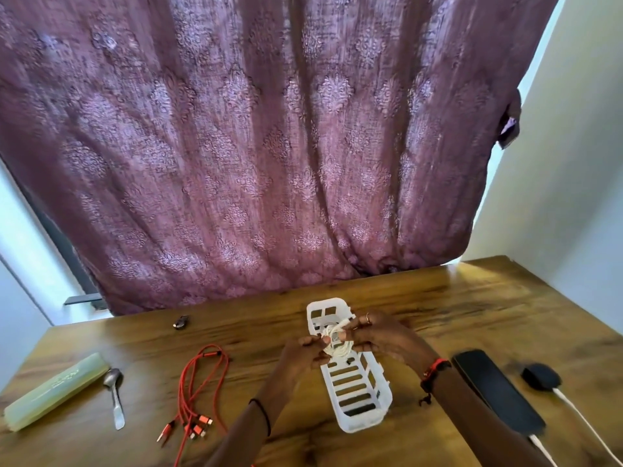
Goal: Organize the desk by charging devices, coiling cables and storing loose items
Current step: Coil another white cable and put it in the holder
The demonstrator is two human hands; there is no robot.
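Left hand (305,352) and right hand (377,335) are pinching 1 white coil (333,343) over basket (360,424); phone (495,389) seemingly charging, red cable (188,404) lying uncoiled

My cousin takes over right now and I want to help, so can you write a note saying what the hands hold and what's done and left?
Hands: left grip and right grip both pinch the white cable coil over the white basket.
Loose on the desk: red cable, uncoiled, left of the basket.
On the right: phone, white lead at its near end, seemingly charging; black charger beside it.
Done: white cable nearly coiled.
Left: drop coil in basket, coil red cable, store spoon, green case.
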